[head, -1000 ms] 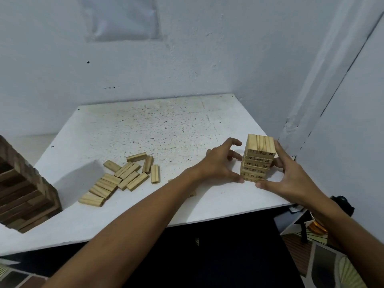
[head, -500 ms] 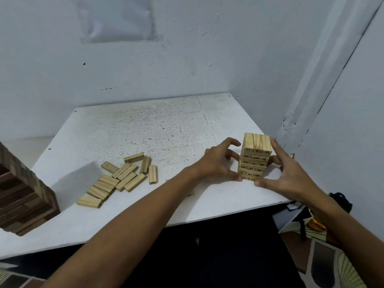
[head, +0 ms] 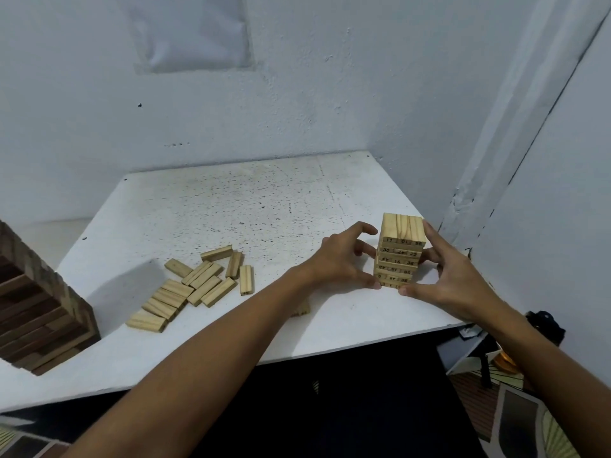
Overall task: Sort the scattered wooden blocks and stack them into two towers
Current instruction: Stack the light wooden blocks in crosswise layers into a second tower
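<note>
A short tower of light numbered wooden blocks (head: 400,249) stands near the right front corner of the white table (head: 231,209). My left hand (head: 344,262) cups its left side, thumb at the base and fingers curled apart near the middle layers. My right hand (head: 453,276) presses its right side, fingers along the upper layers and thumb at the bottom front. Several loose light blocks (head: 195,282) lie scattered left of centre. One more light block (head: 301,310) peeks out from under my left forearm. A taller tower of dark brown blocks (head: 36,319) stands at the left edge.
White walls close the table at the back and on the right, close behind the light tower. A black object (head: 542,325) and an orange thing (head: 502,361) sit below the table's right front corner. The floor below is dark.
Both hands stay at the sides of the light tower, with only slight shifts of the fingers. The camera has moved a little, so everything sits slightly lower left in view.
</note>
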{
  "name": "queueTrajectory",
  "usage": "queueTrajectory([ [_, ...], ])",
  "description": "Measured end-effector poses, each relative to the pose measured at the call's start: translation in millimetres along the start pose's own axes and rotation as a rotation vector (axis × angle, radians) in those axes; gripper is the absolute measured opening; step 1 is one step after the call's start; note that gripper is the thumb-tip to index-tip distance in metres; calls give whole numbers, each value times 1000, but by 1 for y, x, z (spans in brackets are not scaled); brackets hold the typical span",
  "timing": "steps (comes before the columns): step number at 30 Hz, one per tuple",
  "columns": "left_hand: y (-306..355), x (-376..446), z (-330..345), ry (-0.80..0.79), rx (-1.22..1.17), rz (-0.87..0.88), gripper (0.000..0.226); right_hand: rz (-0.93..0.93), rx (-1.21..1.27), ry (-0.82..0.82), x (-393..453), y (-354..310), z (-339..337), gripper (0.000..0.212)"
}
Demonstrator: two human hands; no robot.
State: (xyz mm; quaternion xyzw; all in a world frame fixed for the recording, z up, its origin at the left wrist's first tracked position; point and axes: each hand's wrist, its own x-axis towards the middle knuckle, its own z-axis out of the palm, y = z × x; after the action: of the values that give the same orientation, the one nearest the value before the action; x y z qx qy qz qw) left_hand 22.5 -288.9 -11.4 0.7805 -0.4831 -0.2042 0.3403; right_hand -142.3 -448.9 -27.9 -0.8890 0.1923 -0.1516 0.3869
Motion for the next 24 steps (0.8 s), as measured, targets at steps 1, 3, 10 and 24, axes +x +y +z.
queueTrajectory([
  [1, -1, 0, -1, 2, 4, -2, 80, -5, 3, 1, 2, -1, 2, 123],
  [3, -5, -1, -5, 9, 8, -8, 81, -17, 17, -7, 5, -3, 5, 122],
  [10, -16, -5, -22, 38, 31, -39, 83, -78, 67, -59, 23, -12, 18, 121],
  [24, -48, -12, -58, 125, 52, -174, 85, -170, 79, -140, 67, -41, 52, 116],
])
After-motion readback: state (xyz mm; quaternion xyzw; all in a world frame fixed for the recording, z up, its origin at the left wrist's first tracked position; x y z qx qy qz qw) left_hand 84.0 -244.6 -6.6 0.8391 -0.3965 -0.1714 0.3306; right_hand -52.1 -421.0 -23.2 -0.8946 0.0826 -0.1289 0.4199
